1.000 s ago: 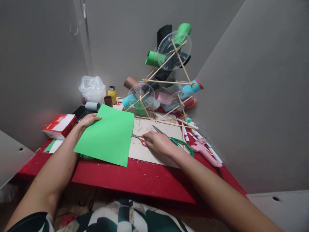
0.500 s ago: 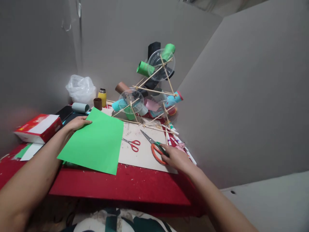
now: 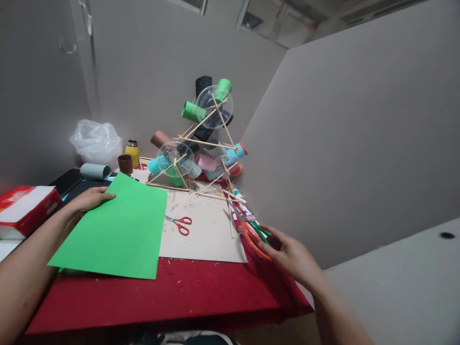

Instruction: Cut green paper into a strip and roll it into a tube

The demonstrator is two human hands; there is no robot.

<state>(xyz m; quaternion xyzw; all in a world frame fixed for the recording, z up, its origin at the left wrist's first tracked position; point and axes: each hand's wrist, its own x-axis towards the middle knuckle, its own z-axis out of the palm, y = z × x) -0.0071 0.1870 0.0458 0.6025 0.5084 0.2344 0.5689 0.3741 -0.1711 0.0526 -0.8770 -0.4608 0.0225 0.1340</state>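
Note:
A sheet of green paper (image 3: 118, 235) is pinched at its upper left edge by my left hand (image 3: 91, 199), tilted above the red table. My right hand (image 3: 287, 251) grips a large pair of scissors (image 3: 253, 237) with orange and green handles, over the table's right edge. Its blades point away to the upper left and look blurred. Small red-handled scissors (image 3: 183, 226) lie on the beige board (image 3: 204, 239), their blades partly hidden by the green paper. Behind the board stands a stick frame (image 3: 206, 142) with clear plastic discs and coloured paper tubes.
A red tissue box (image 3: 30, 211) sits at the left. Farther back are a grey-blue paper tube (image 3: 95, 171), a brown paper ring (image 3: 125, 164), a yellow bottle (image 3: 132, 154) and a white plastic bag (image 3: 97, 143). Grey partition walls (image 3: 341, 143) enclose the table (image 3: 172, 297).
My right hand has carried the large scissors off the board toward the table's right edge. The view has swung right; my left hand still holds the green paper.

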